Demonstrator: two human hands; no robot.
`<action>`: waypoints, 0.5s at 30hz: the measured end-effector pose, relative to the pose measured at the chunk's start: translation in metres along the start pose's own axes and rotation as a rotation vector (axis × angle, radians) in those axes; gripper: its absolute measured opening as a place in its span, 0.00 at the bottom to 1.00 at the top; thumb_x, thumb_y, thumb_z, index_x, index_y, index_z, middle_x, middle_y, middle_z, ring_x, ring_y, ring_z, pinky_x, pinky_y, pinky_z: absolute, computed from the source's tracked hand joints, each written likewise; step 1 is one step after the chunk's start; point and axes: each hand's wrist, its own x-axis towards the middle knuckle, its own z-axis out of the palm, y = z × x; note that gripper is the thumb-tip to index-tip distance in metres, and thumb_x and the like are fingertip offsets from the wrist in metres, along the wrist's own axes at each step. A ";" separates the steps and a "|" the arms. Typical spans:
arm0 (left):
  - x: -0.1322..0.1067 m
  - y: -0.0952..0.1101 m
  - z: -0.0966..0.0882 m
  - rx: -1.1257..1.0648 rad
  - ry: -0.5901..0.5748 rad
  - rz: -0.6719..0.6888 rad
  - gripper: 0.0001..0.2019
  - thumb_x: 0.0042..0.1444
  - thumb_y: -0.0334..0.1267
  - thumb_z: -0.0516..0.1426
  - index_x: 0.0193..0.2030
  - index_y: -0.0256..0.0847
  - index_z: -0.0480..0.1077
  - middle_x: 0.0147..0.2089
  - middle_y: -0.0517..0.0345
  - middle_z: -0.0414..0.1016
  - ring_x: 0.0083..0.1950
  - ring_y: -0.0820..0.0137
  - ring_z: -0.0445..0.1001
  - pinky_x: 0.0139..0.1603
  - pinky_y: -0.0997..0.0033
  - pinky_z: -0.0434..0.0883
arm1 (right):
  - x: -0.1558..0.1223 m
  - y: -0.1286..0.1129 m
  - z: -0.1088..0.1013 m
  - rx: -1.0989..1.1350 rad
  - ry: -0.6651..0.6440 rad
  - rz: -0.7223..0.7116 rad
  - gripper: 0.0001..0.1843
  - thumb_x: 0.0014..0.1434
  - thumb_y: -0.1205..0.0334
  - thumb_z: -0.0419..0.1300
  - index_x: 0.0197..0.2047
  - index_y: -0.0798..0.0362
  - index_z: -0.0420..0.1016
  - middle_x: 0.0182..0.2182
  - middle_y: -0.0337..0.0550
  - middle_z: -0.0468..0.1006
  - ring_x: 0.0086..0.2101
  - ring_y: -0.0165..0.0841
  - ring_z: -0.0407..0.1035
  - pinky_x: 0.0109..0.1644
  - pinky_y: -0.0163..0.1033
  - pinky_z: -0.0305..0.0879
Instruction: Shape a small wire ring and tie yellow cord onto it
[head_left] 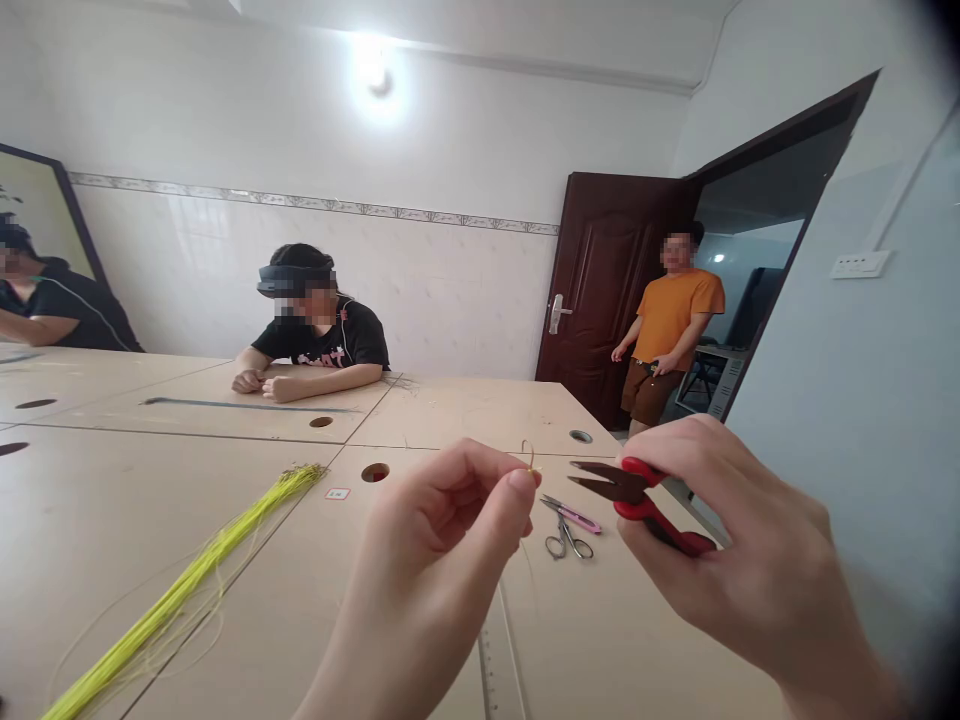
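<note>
My left hand [435, 540] pinches a thin yellow strand [531, 458] between thumb and forefinger, its tip curling above my fingertips. My right hand [720, 530] grips red-handled thread snips [634, 490], their dark blades open and pointing at the strand from close by, not touching it. On the table below lie small steel scissors [568, 540] and a pink-handled tool [574, 517]. A long bundle of yellow-green strands [176, 590] stretches across the table at the left, with loose fibres around it.
The pale table [465, 420] has round holes, and a metal ruler [499, 650] lies at its front. A seated person [322, 340] wearing a headset rests both forearms on the far side. A person in an orange shirt [675, 320] stands by a dark open door [600, 280].
</note>
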 end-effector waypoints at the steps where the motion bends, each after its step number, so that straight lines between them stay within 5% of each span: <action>1: 0.000 0.001 0.000 -0.003 -0.001 0.002 0.11 0.56 0.39 0.55 0.23 0.43 0.67 0.20 0.66 0.67 0.23 0.77 0.66 0.21 0.84 0.65 | 0.000 0.001 0.000 0.008 -0.013 -0.005 0.09 0.51 0.73 0.59 0.34 0.51 0.65 0.29 0.40 0.71 0.31 0.33 0.64 0.33 0.39 0.60; 15: -0.004 -0.004 -0.004 -0.009 -0.011 0.034 0.10 0.56 0.39 0.56 0.24 0.44 0.68 0.21 0.67 0.65 0.23 0.79 0.63 0.22 0.89 0.64 | -0.004 -0.007 0.010 0.147 -0.006 0.038 0.15 0.46 0.76 0.57 0.37 0.54 0.65 0.30 0.41 0.69 0.32 0.33 0.62 0.33 0.40 0.61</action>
